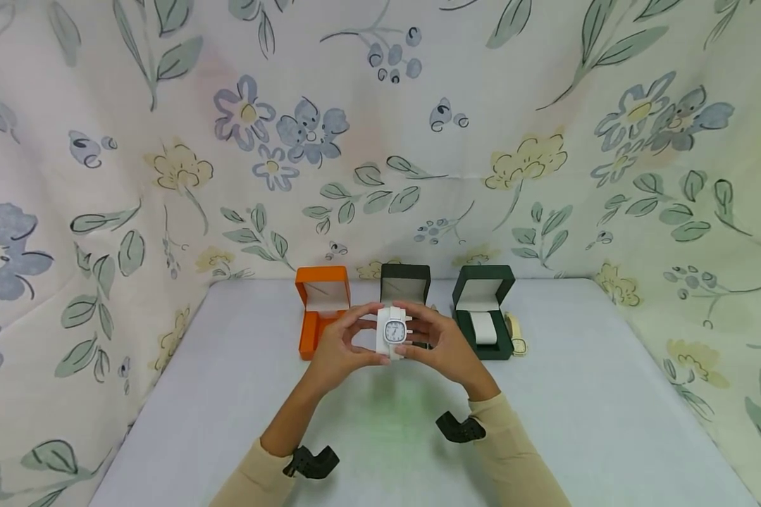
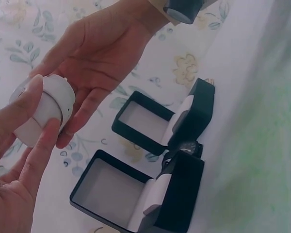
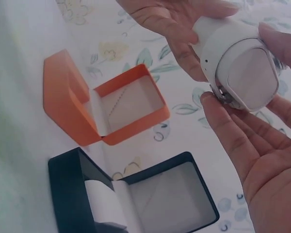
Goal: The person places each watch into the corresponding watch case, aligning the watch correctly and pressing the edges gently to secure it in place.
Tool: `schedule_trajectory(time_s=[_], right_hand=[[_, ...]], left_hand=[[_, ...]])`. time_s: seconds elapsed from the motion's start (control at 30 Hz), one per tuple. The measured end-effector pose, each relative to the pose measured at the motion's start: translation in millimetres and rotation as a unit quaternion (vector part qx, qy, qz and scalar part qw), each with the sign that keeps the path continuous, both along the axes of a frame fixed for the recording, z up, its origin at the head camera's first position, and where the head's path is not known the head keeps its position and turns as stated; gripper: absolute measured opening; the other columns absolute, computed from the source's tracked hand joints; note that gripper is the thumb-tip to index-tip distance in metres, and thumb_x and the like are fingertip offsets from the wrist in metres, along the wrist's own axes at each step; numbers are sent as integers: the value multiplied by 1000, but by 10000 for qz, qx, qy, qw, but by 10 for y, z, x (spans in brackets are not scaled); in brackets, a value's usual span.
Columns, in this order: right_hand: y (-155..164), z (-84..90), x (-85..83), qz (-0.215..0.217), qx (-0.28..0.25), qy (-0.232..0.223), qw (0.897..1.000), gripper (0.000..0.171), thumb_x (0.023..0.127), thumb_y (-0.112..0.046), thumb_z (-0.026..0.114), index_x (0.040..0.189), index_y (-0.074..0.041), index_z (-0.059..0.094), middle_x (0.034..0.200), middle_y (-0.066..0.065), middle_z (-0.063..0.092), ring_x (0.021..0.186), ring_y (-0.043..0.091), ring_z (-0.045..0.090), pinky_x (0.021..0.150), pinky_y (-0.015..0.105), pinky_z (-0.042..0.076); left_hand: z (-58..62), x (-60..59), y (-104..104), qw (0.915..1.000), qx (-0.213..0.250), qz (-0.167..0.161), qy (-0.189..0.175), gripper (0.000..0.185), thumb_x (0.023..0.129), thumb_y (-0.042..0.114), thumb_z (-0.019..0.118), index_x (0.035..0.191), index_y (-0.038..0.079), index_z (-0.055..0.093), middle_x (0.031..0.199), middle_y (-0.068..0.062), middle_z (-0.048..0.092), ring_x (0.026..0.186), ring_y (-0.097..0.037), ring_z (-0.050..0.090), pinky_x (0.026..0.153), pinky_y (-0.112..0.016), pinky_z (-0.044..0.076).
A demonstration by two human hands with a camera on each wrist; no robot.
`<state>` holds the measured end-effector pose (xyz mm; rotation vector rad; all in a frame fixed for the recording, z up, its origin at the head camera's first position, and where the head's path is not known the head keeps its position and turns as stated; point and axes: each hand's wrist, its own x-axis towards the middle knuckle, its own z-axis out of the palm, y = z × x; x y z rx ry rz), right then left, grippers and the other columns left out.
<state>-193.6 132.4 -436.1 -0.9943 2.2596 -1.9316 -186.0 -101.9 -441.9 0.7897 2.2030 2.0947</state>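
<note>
In the head view, a white wristwatch [image 1: 395,330] with a squarish dial is wrapped around a white cushion [image 1: 381,339], raised in front of the boxes. My left hand [image 1: 339,352] grips the cushion's left end between thumb and fingers. From the other side, my right hand [image 1: 444,345] holds the watch, thumb at the lower edge of its case and fingertips at the top. The right wrist view shows the watch face [image 3: 253,77] close up, its strap running round the cushion. An orange box [image 1: 308,334] with its lid up stands behind my left hand.
A black box [image 1: 405,272] with raised lid stands mid-row, partly behind the hands. To its right is a dark green box [image 1: 501,338] holding a white cushion [image 1: 483,328]. A gold watch [image 1: 515,332] lies beside it. A dark watch [image 2: 188,147] sits between these two boxes.
</note>
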Motion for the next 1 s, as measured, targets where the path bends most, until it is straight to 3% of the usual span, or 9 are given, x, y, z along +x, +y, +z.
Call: schedule_trajectory(time_s=[0.13,0.33,0.47,0.6,0.8,1.0], right_hand=[[-4,-7,-11,7,-97,-59,9999,67,88,-3,79,148,-13,51,137,12,58,112,32,66,96,36,57],[-23,0,3,-59,-217,-229,9995,66,88,-2,78,148,-14,52,137,13,57,115,29,66,96,35,57],[-17,16,10,-109,-39,-221,9997,69,88,-6,79,150,-18,51,140,10,56,116,27,66,97,35,56],[58,50,-2,-111,369,124,9992,76,86,-10,83,153,-19,47,149,4,51,122,27,62,98,49,55],[102,73,-27,-81,538,564,9969,80,79,-8,87,150,-15,50,148,5,50,125,26,58,95,51,56],[69,69,-11,-121,537,489,9973,81,76,1,87,148,-13,51,144,5,53,123,32,59,95,55,55]], left_hand=[[0,-3,21,10000,86,3,19,81,73,-4,88,144,19,56,144,-1,52,122,-31,58,77,-40,63],[14,5,41,9999,34,94,6,83,73,-12,85,146,12,53,146,-4,50,123,-33,57,77,-38,63],[128,75,53,9999,-35,127,5,81,74,-11,85,146,8,53,145,-8,51,122,-36,56,78,-37,63],[230,136,63,9999,-87,116,27,79,76,-8,84,146,6,52,145,-10,51,122,-37,56,79,-36,62],[193,100,50,9997,-210,151,-48,77,77,-6,84,146,6,52,144,-8,51,122,-35,57,80,-36,62],[6,5,44,9998,-135,143,-28,81,76,-9,84,147,10,52,145,-8,51,122,-35,57,78,-37,63]])
